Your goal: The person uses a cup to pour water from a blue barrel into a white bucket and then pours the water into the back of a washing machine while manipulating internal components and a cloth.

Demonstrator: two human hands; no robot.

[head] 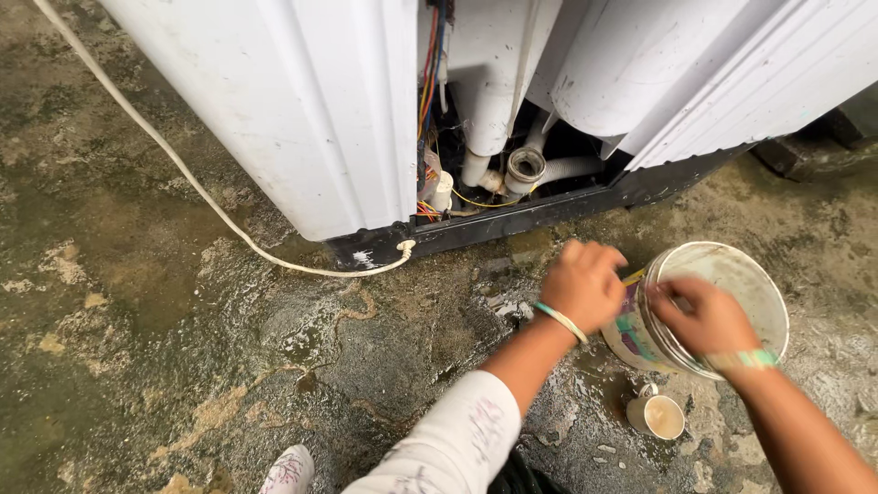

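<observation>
Left hand (585, 284) curled into a loose fist, knuckles against the outer wall of a white plastic bucket (732, 274); whether it grips anything I cannot tell. Right hand (702, 318) pinched over the bucket's near rim, fingers closed on the edge. Bucket tilted, mouth turned up toward the camera, coloured label on its side; stands on the wet concrete floor (165, 302), just in front of the black base of a white washing machine (302, 101). Small white cup (657, 414) on the floor just beside the bucket, on its near side. Machine's rear panel is off: grey drain hose (527, 168), white pipes and coloured wires (430, 64) exposed. White power cord (183, 169) trails across the floor to the machine's base corner.
</observation>
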